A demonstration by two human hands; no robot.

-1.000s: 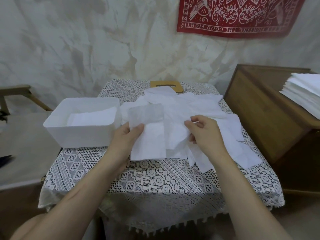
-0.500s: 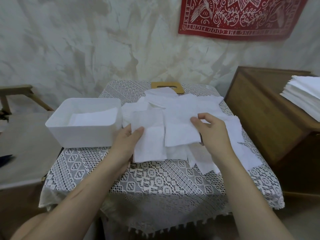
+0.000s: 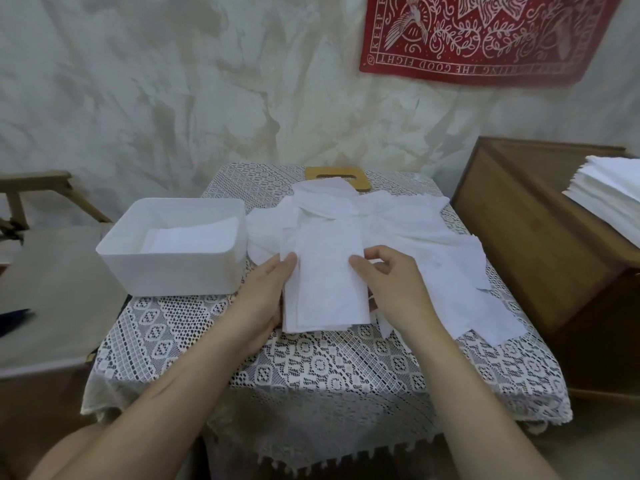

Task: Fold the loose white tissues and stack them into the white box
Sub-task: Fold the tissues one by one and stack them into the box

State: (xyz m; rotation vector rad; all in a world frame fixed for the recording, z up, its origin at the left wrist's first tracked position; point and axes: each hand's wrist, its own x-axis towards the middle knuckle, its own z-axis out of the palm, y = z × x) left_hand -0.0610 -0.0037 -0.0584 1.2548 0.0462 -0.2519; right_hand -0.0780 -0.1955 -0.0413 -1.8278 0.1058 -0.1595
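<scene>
A folded white tissue point(image 3: 330, 271) lies on top of a heap of loose white tissues point(image 3: 422, 237) on the lace-covered table point(image 3: 311, 368). My left hand point(image 3: 265, 296) rests flat along the folded tissue's left edge, thumb tip on top. My right hand point(image 3: 388, 282) holds its right edge, thumb over the top layer and fingers curled beside it. The white box point(image 3: 173, 258) stands just left of my left hand, with folded tissues lying flat inside.
A wooden frame piece point(image 3: 341, 174) lies at the table's far edge. A wooden cabinet point(image 3: 540, 237) at the right carries a stack of white sheets point(image 3: 613, 199). A chair with a beige seat point(image 3: 45, 265) stands at the left. A red cloth point(image 3: 485, 36) hangs on the wall.
My right hand has brought the tissue's right half over onto the left half, making a narrower folded piece. My left hand stayed at the left edge.
</scene>
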